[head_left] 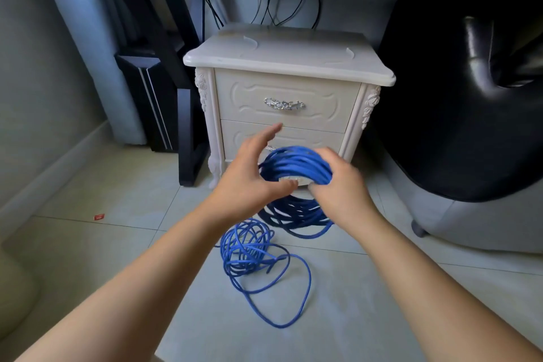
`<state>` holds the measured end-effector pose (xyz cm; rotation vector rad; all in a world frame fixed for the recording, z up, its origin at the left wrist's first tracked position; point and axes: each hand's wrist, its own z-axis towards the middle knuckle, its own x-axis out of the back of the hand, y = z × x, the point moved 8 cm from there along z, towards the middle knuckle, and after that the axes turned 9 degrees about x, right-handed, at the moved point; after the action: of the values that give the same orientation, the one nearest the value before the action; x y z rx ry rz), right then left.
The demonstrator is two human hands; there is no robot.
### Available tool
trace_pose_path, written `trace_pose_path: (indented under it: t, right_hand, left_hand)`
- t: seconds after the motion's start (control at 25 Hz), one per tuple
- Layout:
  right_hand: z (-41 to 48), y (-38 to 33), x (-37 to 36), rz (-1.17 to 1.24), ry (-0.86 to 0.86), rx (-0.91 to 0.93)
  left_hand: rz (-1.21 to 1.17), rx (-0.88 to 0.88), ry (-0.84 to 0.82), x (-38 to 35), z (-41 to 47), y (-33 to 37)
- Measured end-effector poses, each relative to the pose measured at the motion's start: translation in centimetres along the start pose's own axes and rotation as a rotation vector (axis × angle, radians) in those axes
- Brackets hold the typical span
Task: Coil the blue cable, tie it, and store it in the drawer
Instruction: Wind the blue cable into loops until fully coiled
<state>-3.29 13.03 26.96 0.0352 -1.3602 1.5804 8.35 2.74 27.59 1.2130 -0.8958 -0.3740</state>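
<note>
Coiling is partway thru: the blue cable [294, 164] has a thick bundle of loops gathered in the right hand [338, 188]. That grip is clamped round the bundle's right side, held just in front of the lower drawer [311, 138] of the nightstand [288, 56]. The left hand [249, 179] sits just beside the coil w/ fingers spread, grip apart, holding nothing as far as I can see. Rest of the cable isn't wound yet: a messy tangle plus a few big loose loops [255, 256] lie on the floor [117, 244] below the hands. No tie visible on the coil. Both drawers look closed, top drawer [323, 97] incl. Est. approx half done w/ coiling. Left to do: finish winding, tie, open a drawer, stow.
</note>
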Motion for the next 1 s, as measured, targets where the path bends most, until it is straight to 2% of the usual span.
trace_pose_path:
  t: [0.08, 0.16, 0.32, 0.48, 0.6, 0.76, 1.0]
  right_hand:
    - [-0.4, -1.9, -1.3, -0.098, -0.112, 0.146]
    - [-0.8, -3.2, -2.3, -0.130, -0.163, 0.259]
    - [-0.8, -3.0, -1.6, -0.078, -0.096, 0.192]
    - [-0.1, -1.9, -0.2, 0.140, -0.024, 0.061]
    - [-0.3, -0.2, -0.9, 0.501, -0.116, -0.140]
    - [-1.0, 1.1, -2.3, 0.882, -0.136, -0.357]
    - [-1.7, 0.9, -4.0, 1.056, -0.067, -0.442]
  left_hand:
    - [0.278, -0.112, -0.038, -0.7, -0.3, 0.9]
    - [0.410, -0.126, -0.037, -1.0, -0.4, 0.7]
    - [0.431, -0.099, 0.087, -0.1, -0.4, 0.9]
    - [0.192, -0.026, 0.133, 0.8, 0.0, 0.3]
    - [-0.168, 0.153, 0.144, 1.7, 0.6, -1.2]
    - [-0.414, 0.263, 0.185, 1.9, 0.8, -2.5]
    - [-0.728, 0.395, 0.304, 1.1, 0.1, -4.1]
